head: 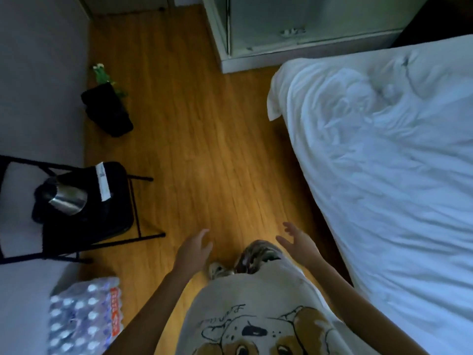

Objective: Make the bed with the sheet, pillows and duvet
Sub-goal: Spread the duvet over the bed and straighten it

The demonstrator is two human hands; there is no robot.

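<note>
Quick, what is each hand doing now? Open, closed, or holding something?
Left hand: open, fingers relaxed, holding nothing, above the floor.
Right hand: open, fingers spread, holding nothing, not touching the duvet.

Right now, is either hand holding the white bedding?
No, the left hand and right hand are both open over the wooden floor, apart from the white bedding.

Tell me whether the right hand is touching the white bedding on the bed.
Apart. In the head view the right hand is held open over the wooden floor, with a strip of floor visible between its fingers and the white bedding.
</note>
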